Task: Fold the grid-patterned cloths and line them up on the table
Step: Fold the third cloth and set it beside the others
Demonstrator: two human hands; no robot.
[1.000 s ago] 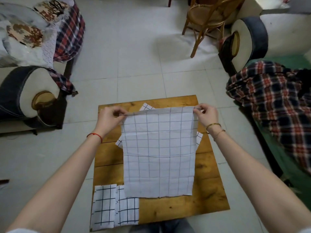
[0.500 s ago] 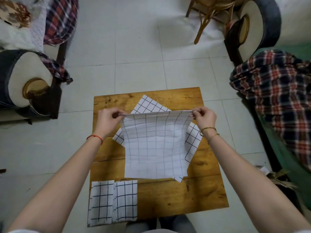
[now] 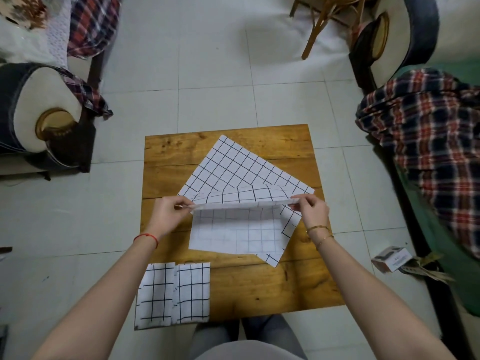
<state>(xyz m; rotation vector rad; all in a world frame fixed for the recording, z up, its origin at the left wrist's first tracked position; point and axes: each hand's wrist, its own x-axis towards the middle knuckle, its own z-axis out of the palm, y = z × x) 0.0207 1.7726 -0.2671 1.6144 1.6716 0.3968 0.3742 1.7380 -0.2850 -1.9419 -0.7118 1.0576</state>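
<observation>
I hold a white grid-patterned cloth (image 3: 237, 233) by its two upper corners over the middle of the wooden table (image 3: 272, 284). My left hand (image 3: 168, 213) pinches its left corner and my right hand (image 3: 311, 211) pinches its right corner. The cloth's lower part lies on the table, with the top edge bent over toward me. Under it, a second grid cloth (image 3: 239, 167) is spread flat, turned diagonally. Two folded grid cloths (image 3: 155, 294) (image 3: 193, 292) sit side by side at the table's near left corner.
Armchairs with plaid blankets stand at the left (image 3: 39, 113) and at the right (image 3: 428, 141). A wooden chair (image 3: 324, 16) is at the far side. On the tiled floor to the right lies a small box (image 3: 392, 261).
Both hands have lowered the held cloth toward me, so it has gone from hanging full length to lying partly on the table, uncovering the diagonal cloth beneath.
</observation>
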